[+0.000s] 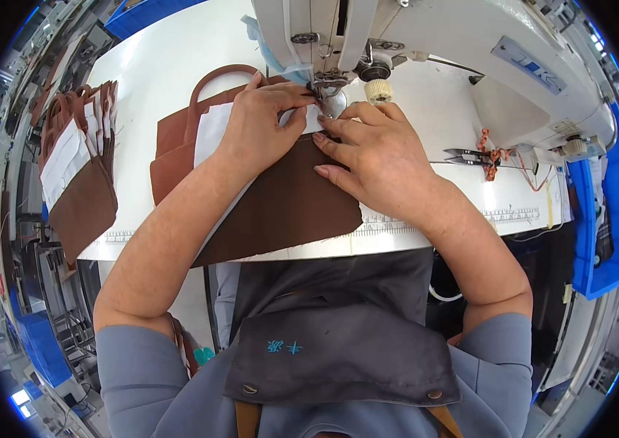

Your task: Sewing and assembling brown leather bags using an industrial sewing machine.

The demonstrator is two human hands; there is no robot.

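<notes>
Nearest the body, the brown fabric panel (287,208) lies flat on the white table (148,66), its long axis running left to right below the fingers and its far edge tucked under both hands. The right hand (375,157) rests flat on that edge with fingers extended and pressing, gripping nothing, while the left hand (258,124) curls its fingertips down onto a white label (211,131) and the cloth, pinching lightly. Just beyond the fingertips, about equally near both hands, stands the presser foot (331,95) of the white sewing machine (426,44); further right lie thread snips (470,157).
</notes>
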